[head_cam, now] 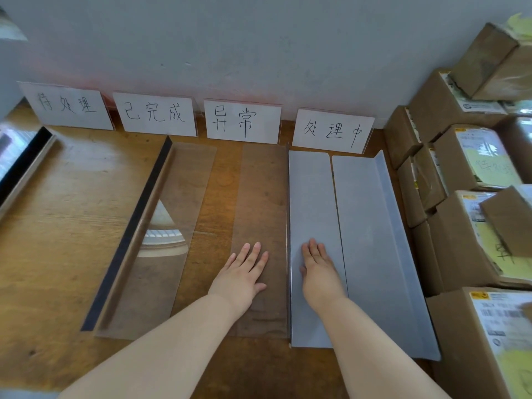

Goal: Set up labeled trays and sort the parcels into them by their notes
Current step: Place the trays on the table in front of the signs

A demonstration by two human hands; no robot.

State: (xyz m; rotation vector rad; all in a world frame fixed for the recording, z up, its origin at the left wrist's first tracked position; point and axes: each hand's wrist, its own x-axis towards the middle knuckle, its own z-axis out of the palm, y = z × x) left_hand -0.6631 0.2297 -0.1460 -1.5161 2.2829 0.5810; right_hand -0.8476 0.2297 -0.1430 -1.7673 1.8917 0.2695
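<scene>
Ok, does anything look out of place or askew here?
Only the pile on the right: the top cardboard parcel sits tilted on the stack, and a second parcel lies skewed across a lower box, covering part of its yellow note. The label cards and tray panels look orderly.

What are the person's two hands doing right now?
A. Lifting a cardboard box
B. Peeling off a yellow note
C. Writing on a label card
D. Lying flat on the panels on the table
D: the left hand lies flat on the clear panel and the right hand lies flat on the grey panel, fingers straight, holding nothing.
</scene>
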